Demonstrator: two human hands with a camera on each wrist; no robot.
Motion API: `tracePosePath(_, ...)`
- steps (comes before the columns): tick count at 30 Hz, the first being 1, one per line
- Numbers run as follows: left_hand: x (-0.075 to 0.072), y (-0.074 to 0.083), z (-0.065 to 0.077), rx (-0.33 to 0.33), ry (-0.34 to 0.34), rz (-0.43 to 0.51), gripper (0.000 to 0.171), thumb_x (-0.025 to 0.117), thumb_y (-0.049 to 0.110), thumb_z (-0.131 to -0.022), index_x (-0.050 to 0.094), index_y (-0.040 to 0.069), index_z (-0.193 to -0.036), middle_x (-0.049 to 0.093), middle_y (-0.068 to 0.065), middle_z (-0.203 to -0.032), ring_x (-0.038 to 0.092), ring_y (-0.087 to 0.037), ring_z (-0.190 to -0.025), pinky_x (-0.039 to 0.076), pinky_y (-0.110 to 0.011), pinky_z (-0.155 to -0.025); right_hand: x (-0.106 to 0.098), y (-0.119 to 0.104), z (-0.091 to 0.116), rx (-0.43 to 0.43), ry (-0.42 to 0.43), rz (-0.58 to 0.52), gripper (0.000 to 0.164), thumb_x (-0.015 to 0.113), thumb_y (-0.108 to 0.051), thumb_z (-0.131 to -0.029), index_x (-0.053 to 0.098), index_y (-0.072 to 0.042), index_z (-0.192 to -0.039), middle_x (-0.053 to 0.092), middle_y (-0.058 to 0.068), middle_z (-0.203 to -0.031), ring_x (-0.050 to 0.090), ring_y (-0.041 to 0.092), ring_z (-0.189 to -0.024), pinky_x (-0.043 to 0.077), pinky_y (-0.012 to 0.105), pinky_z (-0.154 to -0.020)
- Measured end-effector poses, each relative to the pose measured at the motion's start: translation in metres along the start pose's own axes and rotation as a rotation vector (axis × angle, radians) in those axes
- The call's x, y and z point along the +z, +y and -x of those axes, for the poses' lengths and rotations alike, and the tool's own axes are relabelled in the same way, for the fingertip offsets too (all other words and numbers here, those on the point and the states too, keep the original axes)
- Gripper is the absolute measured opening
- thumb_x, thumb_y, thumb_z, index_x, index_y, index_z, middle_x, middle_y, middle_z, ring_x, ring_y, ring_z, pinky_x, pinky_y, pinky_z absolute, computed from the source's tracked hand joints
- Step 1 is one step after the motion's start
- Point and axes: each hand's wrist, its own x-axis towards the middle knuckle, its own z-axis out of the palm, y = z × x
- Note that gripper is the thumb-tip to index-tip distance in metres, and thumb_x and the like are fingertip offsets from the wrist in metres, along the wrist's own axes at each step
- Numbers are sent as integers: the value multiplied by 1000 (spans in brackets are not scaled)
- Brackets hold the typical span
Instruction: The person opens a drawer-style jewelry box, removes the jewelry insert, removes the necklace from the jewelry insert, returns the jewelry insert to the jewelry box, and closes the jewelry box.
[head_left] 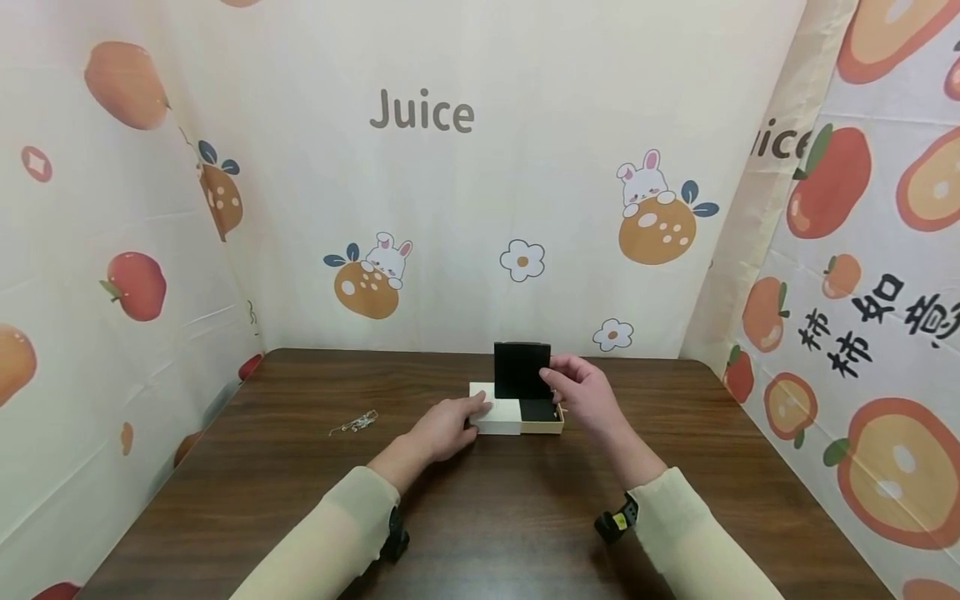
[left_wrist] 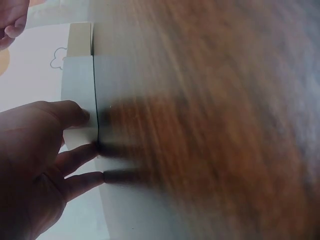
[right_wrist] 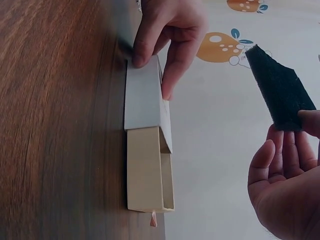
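The black pad is held above the box, apart from it; the right hand pinches one edge. The left hand grips the white sleeve between thumb and fingers. The drawer projects partway from the sleeve on the tabletop. Judged status: drawer part-opened, pad out; pad not seated, drawer not closed. A silvery chain lies outside, left of the box.
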Motion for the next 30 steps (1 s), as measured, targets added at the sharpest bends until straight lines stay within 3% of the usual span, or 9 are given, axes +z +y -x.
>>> tracePosePath(18, -1, 0, -1, -2, -14, 3, 52, 71, 9, -106, 62, 13, -157, 48, -10, -172, 62, -35, -146, 52, -51, -120, -7, 12, -12, 80, 43, -6, 25, 69, -21, -110, 69, -3, -126, 65, -3, -99, 61, 19, -88, 57, 22, -77)
tracePosePath(24, -1, 0, -1, -7, -11, 3, 54, 70, 9, -107, 59, 12, -159, 49, -11, -171, 61, -34, -148, 51, -51, -121, -10, 15, -13, 105, 52, 15, 33, 67, -24, -111, 67, 0, -134, 65, -2, -103, 60, 14, -92, 60, 22, -82)
tracePosePath(30, -2, 1, -1, -7, -15, -2, 53, 71, 7, -106, 61, 10, -157, 49, -13, -171, 61, -34, -148, 52, -51, -121, -14, 20, -13, 137, 62, 41, 39, 66, -30, -111, 66, -2, -139, 66, 4, -115, 61, 19, -101, 60, 23, -87)
